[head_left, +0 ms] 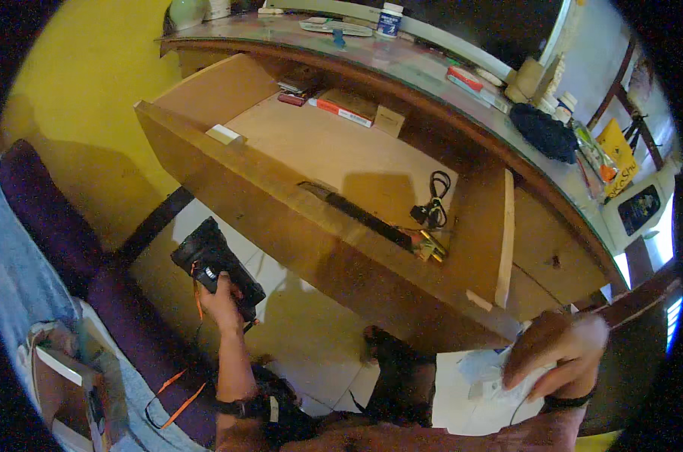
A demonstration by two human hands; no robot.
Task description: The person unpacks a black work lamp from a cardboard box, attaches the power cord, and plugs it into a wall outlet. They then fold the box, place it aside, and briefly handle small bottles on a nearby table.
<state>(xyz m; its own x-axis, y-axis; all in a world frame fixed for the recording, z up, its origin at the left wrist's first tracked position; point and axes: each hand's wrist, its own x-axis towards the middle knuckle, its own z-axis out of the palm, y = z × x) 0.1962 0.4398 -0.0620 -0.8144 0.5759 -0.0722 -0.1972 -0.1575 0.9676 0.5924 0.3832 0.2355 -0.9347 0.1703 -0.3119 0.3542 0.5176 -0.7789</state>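
Note:
My left hand [222,303] is closed on a black boxy case [213,252] with an orange cord, held low between the sofa and the drawer. My right hand [560,348], blurred by motion, is beyond the drawer's right front corner, its fingers curled downward. Pale, crumpled, see-through plastic [483,371] shows beside those fingertips; what they hold is unclear. The wooden drawer [311,248] stands pulled out in front of me. Inside lie a black comb-like strip [364,217], a looped black cable [435,200], small gold-coloured items [432,245] and a red-and-white box [341,111].
The glass-topped dresser [424,56] bears a white bottle [389,20], a dark cloth bundle [543,132] and packets [597,154]. A purple sofa [47,196] runs along the left, with a blue cloth [17,256] and a box [70,384] on it. Pale floor tiles [322,377] lie below.

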